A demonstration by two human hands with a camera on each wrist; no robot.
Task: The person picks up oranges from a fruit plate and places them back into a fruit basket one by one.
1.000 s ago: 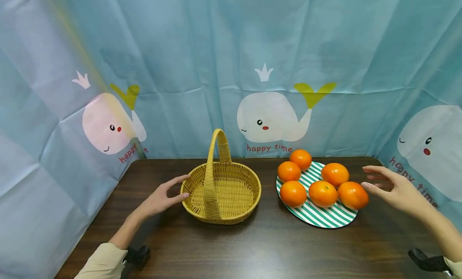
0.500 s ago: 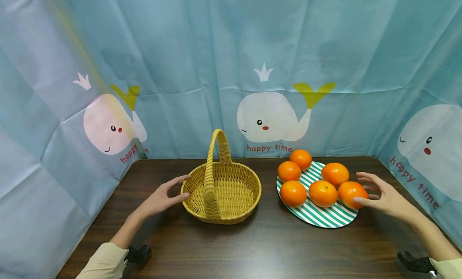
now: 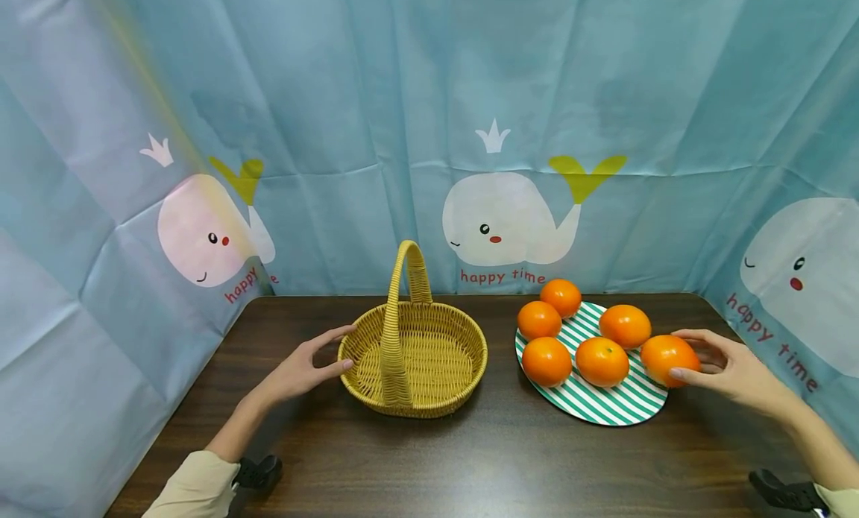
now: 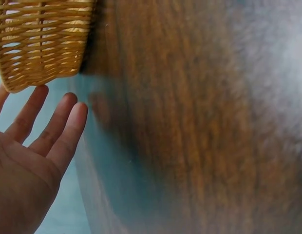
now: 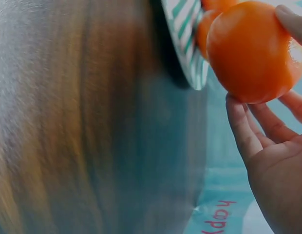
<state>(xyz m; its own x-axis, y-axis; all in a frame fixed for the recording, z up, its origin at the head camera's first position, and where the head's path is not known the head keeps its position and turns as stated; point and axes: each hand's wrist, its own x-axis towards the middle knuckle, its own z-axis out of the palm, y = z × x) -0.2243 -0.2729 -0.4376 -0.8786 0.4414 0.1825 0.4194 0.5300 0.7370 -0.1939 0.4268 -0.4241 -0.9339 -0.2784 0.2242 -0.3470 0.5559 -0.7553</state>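
My right hand [image 3: 734, 373] grips an orange [image 3: 664, 360] at the right edge of a round green-and-white striped plate [image 3: 604, 410]. In the right wrist view the thumb lies on one side of this orange and the fingertips [image 5: 234, 100] on the other. A gap separates it from the other oranges [image 3: 602, 362] on the plate. My left hand [image 3: 295, 369] is at the left end of a yellow wicker basket [image 3: 436, 410] with a tall arched handle. Its fingers [image 4: 58, 122] are stretched out, their tips at the basket's rim. Nothing lies inside the basket.
Both basket and plate stand on a dark brown wooden table [image 3: 496, 458], with bare tabletop between them. A light blue curtain [image 3: 335, 93] with whale prints hangs close behind the table and along its sides.
My right hand has come left to the rightmost orange, taken hold of it and shifted it slightly right, apart from its neighbours. The left hand and basket have stayed in place.
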